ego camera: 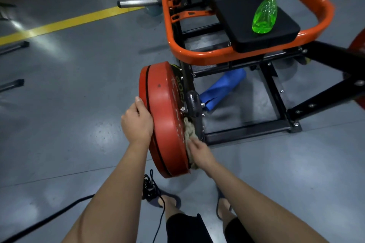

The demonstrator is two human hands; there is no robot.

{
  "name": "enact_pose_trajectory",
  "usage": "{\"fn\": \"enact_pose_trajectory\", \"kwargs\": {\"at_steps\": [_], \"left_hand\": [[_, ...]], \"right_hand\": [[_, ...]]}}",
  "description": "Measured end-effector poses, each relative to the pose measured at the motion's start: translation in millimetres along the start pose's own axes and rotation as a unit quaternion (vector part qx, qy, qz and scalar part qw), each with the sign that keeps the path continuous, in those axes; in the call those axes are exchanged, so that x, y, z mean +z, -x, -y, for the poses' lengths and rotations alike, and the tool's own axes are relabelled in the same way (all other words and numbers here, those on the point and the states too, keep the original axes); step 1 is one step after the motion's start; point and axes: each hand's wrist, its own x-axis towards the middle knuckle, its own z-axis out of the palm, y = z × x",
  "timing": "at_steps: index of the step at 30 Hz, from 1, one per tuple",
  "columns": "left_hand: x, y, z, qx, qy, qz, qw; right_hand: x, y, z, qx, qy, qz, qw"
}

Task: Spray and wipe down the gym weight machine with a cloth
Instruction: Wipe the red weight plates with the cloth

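- Now: left hand (138, 122) grips red plate (164, 120) by its rim, lower centre; plate stands on edge.
- Likewise right hand (199, 152) holds cloth (188, 130) against plate's inner face.
- Idle: spray bottle (264, 16) upper right, well apart.

Weight machine (197, 59): orange tubular frame, black seat pad (233, 6), red weight plate (167, 124) loaded on edge. Cloth (188, 130): beige, bunched, pressed against the plate's inner face. Spray bottle (264, 16): translucent green, white trigger head, standing tilted on the seat pad.
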Motion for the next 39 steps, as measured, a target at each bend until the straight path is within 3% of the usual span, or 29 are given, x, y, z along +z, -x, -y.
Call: {"fn": "enact_pose_trajectory", "kwargs": {"at_steps": [3, 10, 14, 16, 19, 25, 33, 36, 39], "left_hand": [[-0.2, -6.1, -2.1, 0.003, 0.003, 0.003, 1.0], [-1.4, -12.2, -8.1, -0.019, 0.003, 0.008, 1.0], [-1.0, -12.5, -4.6, -0.028, 0.009, 0.01, 1.0], [-0.5, -10.9, -2.8, -0.025, 0.006, 0.012, 1.0], [-1.2, -7.1, -1.7, -0.031, 0.011, 0.01, 0.999], [0.7, -10.0, 0.2, -0.038, 0.01, 0.015, 0.999], [2.3, -23.0, -9.8, -0.044, 0.008, 0.016, 0.999], [6.0, -23.9, -8.7, -0.039, 0.006, 0.011, 0.999], [7.1, -17.6, -6.4, -0.032, 0.001, 0.006, 0.999]], "right_hand": [[5.2, 8.2, -1.0, 0.004, -0.014, -0.02, 1.0], [-0.1, 21.6, 125.1, -0.179, -0.146, -0.143, 0.962], [20.4, 32.2, 138.8, -0.272, 0.047, -0.206, 0.939], [24.6, 26.8, 121.1, -0.301, 0.081, -0.228, 0.922], [25.5, 17.0, 106.8, -0.264, 0.053, -0.217, 0.938], [30.3, 10.5, 110.3, -0.261, 0.094, -0.244, 0.929], [7.2, -14.4, 182.8, -0.188, 0.161, -0.2, 0.948], [0.0, -57.9, 220.6, -0.163, 0.131, -0.178, 0.962], [-9.9, -99.0, 244.9, -0.126, -0.021, -0.153, 0.98]]}}
